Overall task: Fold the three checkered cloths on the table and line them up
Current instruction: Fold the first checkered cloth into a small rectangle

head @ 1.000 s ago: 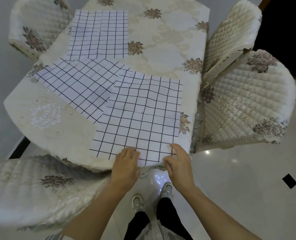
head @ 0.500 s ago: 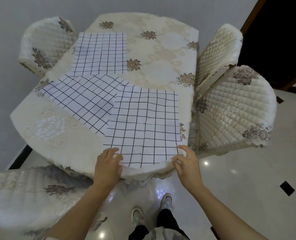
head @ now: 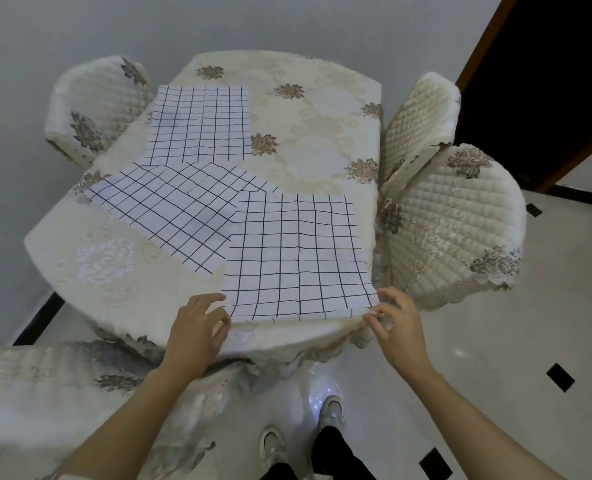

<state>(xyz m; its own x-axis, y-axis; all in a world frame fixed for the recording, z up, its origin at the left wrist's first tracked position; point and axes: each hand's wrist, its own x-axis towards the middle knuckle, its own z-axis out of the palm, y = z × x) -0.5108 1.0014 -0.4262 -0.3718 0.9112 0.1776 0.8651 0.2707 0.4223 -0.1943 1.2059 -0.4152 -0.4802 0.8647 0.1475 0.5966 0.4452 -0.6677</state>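
Three white cloths with black check lines lie spread flat on the table (head: 121,271). The nearest cloth (head: 298,258) lies at the front right, its near edge lifted slightly off the table. My left hand (head: 197,327) pinches its near left corner. My right hand (head: 394,323) pinches its near right corner. The middle cloth (head: 173,206) lies at an angle, partly under the nearest one. The far cloth (head: 201,124) lies square at the back left, touching the middle cloth.
The table wears a cream floral cover. Quilted cream chairs stand around it: one at the back left (head: 93,109), two at the right (head: 457,220), one at the near left (head: 45,386). A dark doorway (head: 547,81) opens at the far right.
My hands slid apart along the nearest cloth's near edge to its two corners and took hold of them. The near edge has lifted a little. The camera view pulled back.
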